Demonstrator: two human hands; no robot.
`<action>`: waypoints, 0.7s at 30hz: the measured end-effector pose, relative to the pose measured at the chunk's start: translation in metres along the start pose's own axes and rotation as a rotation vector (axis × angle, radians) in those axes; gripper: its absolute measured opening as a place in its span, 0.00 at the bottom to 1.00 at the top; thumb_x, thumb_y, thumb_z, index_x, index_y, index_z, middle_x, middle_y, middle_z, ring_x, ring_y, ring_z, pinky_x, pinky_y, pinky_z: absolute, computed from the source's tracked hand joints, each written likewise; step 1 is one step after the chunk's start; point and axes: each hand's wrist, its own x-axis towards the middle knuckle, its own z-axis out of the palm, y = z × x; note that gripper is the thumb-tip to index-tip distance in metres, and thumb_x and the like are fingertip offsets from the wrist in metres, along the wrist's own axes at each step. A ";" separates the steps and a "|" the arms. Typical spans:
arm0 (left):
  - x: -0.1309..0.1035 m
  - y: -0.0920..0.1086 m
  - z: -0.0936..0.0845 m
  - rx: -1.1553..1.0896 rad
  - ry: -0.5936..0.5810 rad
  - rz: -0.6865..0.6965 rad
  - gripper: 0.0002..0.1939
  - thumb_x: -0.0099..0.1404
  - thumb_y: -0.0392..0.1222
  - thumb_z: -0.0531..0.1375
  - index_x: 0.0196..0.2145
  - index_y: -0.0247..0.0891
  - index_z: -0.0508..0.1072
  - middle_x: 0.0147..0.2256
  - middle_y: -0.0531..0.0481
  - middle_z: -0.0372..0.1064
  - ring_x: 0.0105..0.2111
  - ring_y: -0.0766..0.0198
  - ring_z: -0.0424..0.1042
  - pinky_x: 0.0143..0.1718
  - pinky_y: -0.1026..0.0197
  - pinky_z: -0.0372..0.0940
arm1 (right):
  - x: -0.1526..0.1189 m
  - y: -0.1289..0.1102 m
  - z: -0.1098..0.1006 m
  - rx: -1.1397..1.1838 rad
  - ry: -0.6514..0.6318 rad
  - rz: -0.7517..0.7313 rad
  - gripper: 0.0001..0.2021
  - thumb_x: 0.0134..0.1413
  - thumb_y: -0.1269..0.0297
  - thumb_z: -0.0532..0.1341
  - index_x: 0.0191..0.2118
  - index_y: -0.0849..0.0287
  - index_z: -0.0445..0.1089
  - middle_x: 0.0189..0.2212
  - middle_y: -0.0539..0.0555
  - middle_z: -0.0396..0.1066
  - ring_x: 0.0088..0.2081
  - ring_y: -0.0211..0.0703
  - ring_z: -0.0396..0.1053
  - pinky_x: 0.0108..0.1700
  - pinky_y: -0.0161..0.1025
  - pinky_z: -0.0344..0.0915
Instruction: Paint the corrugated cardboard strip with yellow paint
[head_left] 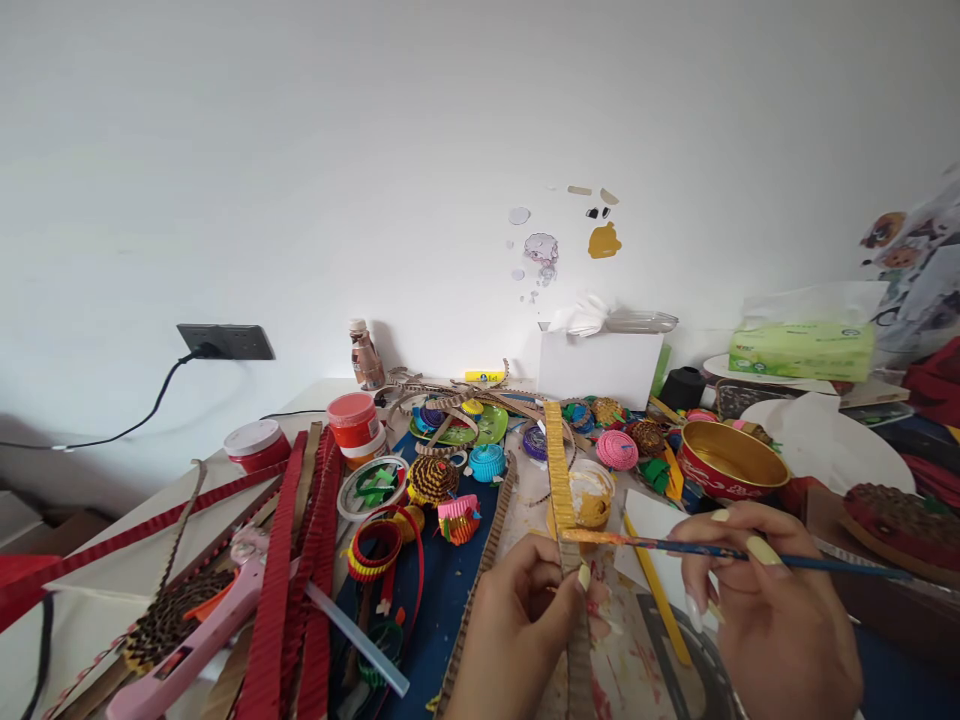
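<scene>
My left hand (517,625) pinches a corrugated cardboard strip (557,460) that stands up from the table. Its upper part is coated yellow; the lower part is bare brown. A blue paintbrush (675,547) lies between the fingers of my right hand (780,610), and its orange-yellow bristles touch the strip just above my left fingertips. Behind the strip is an open jar of yellow paint (590,495), partly hidden by it. A yellow pencil-like stick (660,595) rests on the table between my hands.
Red corrugated strips (274,600) and a pink glue gun (195,640) lie at the left. Paint jars (352,420) stand behind them. Coiled paper pieces (433,480) crowd the middle. A red-gold bowl (731,470) and tissue pack (806,345) are at the right.
</scene>
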 end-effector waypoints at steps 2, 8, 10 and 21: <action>0.000 0.000 0.000 0.005 -0.005 0.002 0.15 0.51 0.48 0.67 0.25 0.36 0.68 0.22 0.53 0.73 0.22 0.68 0.71 0.25 0.68 0.63 | 0.001 0.002 -0.002 -0.002 -0.034 0.001 0.04 0.51 0.62 0.58 0.33 0.55 0.66 0.22 0.52 0.73 0.14 0.37 0.62 0.16 0.34 0.60; 0.000 0.000 -0.001 0.034 -0.015 0.003 0.15 0.52 0.47 0.66 0.25 0.36 0.67 0.23 0.52 0.74 0.22 0.68 0.72 0.26 0.68 0.63 | -0.001 0.000 0.001 -0.017 -0.037 -0.010 0.04 0.52 0.62 0.57 0.33 0.55 0.66 0.22 0.52 0.73 0.14 0.37 0.62 0.16 0.34 0.60; 0.000 0.000 -0.001 0.050 -0.021 0.005 0.14 0.53 0.47 0.66 0.25 0.36 0.66 0.23 0.52 0.75 0.21 0.69 0.71 0.26 0.68 0.63 | -0.002 -0.002 0.005 -0.025 0.005 -0.015 0.04 0.52 0.62 0.57 0.32 0.55 0.66 0.21 0.51 0.73 0.13 0.35 0.60 0.16 0.33 0.59; 0.000 -0.001 -0.001 -0.002 -0.020 0.007 0.14 0.52 0.46 0.67 0.25 0.36 0.66 0.21 0.54 0.72 0.22 0.69 0.71 0.26 0.69 0.64 | -0.003 0.004 -0.006 -0.061 -0.083 0.011 0.04 0.56 0.62 0.55 0.35 0.53 0.65 0.23 0.52 0.73 0.16 0.36 0.62 0.19 0.35 0.60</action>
